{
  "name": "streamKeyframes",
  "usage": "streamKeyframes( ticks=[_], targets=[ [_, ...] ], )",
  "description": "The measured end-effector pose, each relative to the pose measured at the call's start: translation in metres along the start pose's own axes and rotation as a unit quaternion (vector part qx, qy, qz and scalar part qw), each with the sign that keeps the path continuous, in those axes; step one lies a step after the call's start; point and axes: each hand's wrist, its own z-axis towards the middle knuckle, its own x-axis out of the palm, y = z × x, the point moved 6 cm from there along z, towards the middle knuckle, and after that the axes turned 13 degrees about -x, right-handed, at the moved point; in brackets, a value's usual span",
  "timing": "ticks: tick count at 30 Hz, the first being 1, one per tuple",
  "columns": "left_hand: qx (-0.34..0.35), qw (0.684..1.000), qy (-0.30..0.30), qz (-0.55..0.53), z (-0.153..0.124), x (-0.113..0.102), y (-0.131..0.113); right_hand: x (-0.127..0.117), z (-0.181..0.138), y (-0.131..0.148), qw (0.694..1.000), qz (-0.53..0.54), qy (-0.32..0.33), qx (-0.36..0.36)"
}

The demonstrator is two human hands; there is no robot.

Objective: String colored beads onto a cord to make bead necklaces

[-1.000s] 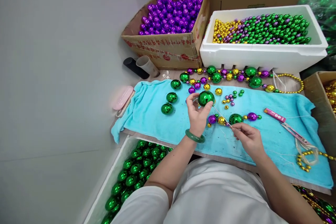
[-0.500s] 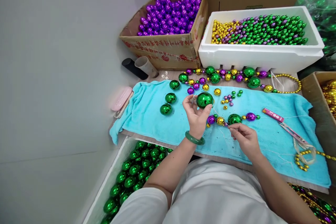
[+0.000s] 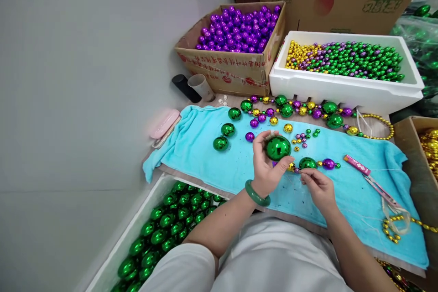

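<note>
My left hand (image 3: 266, 164), with a green bangle (image 3: 256, 193) at the wrist, is closed round a large shiny green bead (image 3: 278, 148) above the turquoise towel (image 3: 205, 164). Just right of it, the thumb and forefinger of my right hand (image 3: 318, 185) pinch together on a thin thread, barely visible at the fingertips. Beside these fingertips lies a short strung row with another green bead (image 3: 308, 163) and a purple bead (image 3: 329, 164); its left end is partly hidden behind my left hand. Loose green beads (image 3: 227, 129) and small beads (image 3: 301, 138) lie farther back.
Behind the towel lies a finished-looking bead string (image 3: 330, 107). A carton of purple beads (image 3: 222, 65) and a white foam box (image 3: 345, 89) stand at the back. Pink-handled scissors (image 3: 357, 165) lie right. A box of green beads (image 3: 152, 200) sits lower left.
My left hand has brought the green bead right and down, closer to my right hand. The thread stretch between them no longer shows. The whole view has shifted slightly.
</note>
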Motion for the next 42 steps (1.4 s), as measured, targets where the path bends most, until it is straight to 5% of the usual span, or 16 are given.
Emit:
streamKeyframes(
  ticks=[10,15,20,23,26,29,31,37,42],
  targets=[
    [-0.022,0.997,0.052,-0.044,-0.012,0.014,-0.008,0.005,0.0,-0.004,0.998,0.065,0.024,0.013],
    [-0.057,0.99,0.121,-0.043,-0.012,0.02,0.013,0.007,0.005,0.01,0.996,0.092,-0.005,0.021],
    [-0.019,0.985,0.089,0.148,0.025,0.008,0.035,-0.016,0.008,0.015,0.993,0.098,-0.067,0.026],
    [0.024,0.932,0.107,0.344,0.057,0.017,0.05,-0.039,0.006,0.015,0.991,0.086,-0.098,0.02],
    [0.047,0.833,0.178,0.522,0.08,0.041,0.075,-0.063,0.004,0.015,0.989,0.066,-0.134,0.016],
    [0.007,0.742,0.223,0.633,0.096,0.059,0.102,-0.082,0.002,0.016,0.983,0.054,-0.173,0.011],
    [-0.022,0.718,0.236,0.654,0.104,0.067,0.114,-0.091,0.001,0.016,0.98,0.055,-0.19,0.01],
    [-0.051,0.723,0.245,0.644,0.114,0.081,0.124,-0.103,-0.001,0.01,0.979,0.062,-0.192,0.03],
    [-0.042,0.766,0.213,0.606,0.11,0.076,0.108,-0.099,0.0,0.011,0.983,0.056,-0.173,0.037]
  ],
)
